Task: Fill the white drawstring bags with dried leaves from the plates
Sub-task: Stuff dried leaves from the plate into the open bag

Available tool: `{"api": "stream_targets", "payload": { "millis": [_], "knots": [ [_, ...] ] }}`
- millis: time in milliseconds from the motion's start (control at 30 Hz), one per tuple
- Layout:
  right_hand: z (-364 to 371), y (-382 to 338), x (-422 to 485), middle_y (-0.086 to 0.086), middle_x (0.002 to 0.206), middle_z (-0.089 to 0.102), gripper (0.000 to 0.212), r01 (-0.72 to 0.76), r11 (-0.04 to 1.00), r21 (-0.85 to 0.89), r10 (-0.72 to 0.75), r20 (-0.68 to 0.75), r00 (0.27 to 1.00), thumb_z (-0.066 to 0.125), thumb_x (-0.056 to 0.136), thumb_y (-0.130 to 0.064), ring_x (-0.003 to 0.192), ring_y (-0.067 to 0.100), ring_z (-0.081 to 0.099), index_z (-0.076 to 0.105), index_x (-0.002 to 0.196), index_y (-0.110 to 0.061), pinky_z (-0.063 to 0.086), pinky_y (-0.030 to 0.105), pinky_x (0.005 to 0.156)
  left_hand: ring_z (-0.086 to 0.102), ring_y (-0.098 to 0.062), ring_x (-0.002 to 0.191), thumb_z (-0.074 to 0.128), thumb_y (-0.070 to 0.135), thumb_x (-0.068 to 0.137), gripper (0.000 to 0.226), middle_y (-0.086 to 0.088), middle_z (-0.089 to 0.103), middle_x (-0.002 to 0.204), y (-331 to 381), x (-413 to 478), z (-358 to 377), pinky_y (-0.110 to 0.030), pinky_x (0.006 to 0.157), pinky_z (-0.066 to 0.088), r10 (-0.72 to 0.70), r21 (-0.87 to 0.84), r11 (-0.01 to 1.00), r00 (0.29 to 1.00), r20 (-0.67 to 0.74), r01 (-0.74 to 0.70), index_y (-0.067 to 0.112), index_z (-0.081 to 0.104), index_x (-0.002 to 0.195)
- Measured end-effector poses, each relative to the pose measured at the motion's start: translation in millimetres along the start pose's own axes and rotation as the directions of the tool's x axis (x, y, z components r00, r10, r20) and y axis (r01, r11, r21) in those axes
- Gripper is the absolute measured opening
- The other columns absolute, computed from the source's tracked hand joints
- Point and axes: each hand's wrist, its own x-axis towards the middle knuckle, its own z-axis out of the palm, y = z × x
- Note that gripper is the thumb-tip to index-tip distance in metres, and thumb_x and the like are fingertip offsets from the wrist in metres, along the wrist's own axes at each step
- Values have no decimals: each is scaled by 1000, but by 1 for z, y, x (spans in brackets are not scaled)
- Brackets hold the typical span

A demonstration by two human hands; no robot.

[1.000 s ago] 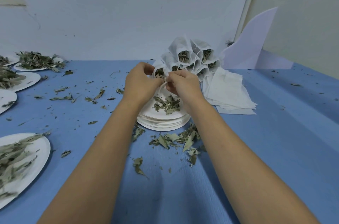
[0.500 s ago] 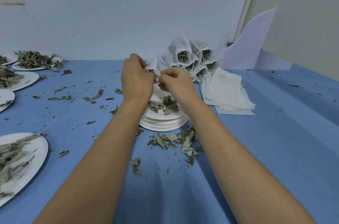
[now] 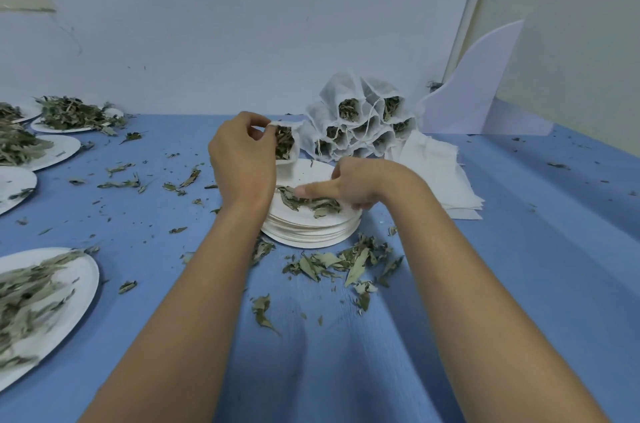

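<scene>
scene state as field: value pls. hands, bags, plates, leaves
left hand: holds the open bag by its rim, above the plate stack
open bag: leaves inside, mouth towards camera
right hand: on the plate leaves atop the stack; grip unclear
filled bags: piled by the wall, behind the stack
empty bags: flat stack right of the pile
side plates: at left, holding leaves
spilled leaves: on the cloth in front of the stack

Grey-green dried leaves (image 3: 311, 202) dot a plain blue tabletop (image 3: 519, 284) and white plates (image 3: 311, 235) at centre frame, with white drawstring bags (image 3: 341, 86) showing dark green mouths before a pale lilac board (image 3: 474, 90) and off-white wall (image 3: 242, 24).
</scene>
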Motion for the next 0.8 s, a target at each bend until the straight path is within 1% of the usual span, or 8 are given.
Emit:
{"api": "stream_targets", "payload": {
  "millis": [100,200,267,367,467,567,667,800],
  "knots": [
    [7,-7,1,6,71,56,65,12,1000,2,-12,11,1000,59,72,-73,61,19,49,49,79,-10,37,29,57,65,-25,75,61,20,87,7,-5,66,81,2,-4,-1,-36,73,53,19,-75,997,1000,-15,-20,17,66,92],
    [13,-13,2,9,108,60,82,28,999,26,-27,-47,999,60,73,-71,85,21,53,48,121,-6,40,31,66,65,-22,73,61,19,87,8,-3,65,78,3,-4,-2,-27,68,50,23,-90,996,999,-32,-25,19,66,93],
    [16,-14,4,7,110,57,86,54,998,34,-50,-104,993,63,73,-69,86,19,51,43,129,-7,39,30,64,64,-21,72,61,16,87,7,0,63,74,4,-4,-2,-25,67,48,-6,-102,995,1000,-27,3,20,65,91],
    [20,-18,5,6,103,60,74,112,993,30,-107,-150,983,68,75,-60,79,17,52,49,122,-6,42,29,63,65,-22,72,60,15,86,8,0,63,73,3,-4,-3,-25,66,48,-56,-117,992,998,-10,55,20,64,89],
    [24,-21,10,18,105,67,62,165,984,71,-147,-210,967,71,79,-49,74,20,56,60,115,1,44,28,66,67,-21,73,62,16,85,5,3,62,68,1,-2,-6,-21,65,49,-97,-119,988,995,-20,94,21,64,85],
    [29,-21,16,19,103,69,42,180,982,51,-155,-321,934,69,85,-36,90,27,63,69,103,2,47,31,69,67,-23,73,65,17,85,3,5,59,65,-3,2,-9,-33,70,56,-158,-172,973,987,-23,151,20,64,84],
    [37,-20,22,20,105,68,37,182,981,61,-139,-424,895,66,87,-31,99,31,62,69,101,4,49,37,78,60,-10,66,67,23,85,6,11,57,67,-10,1,-8,-18,61,48,-219,-198,958,975,-32,208,18,66,89],
    [30,-14,20,10,120,64,53,219,966,136,-140,-437,889,63,85,-51,112,22,55,67,113,-7,42,29,81,55,1,65,68,23,86,4,13,59,73,-16,-2,-3,-3,50,40,-371,-332,874,929,16,355,20,65,86]
  ]
}}
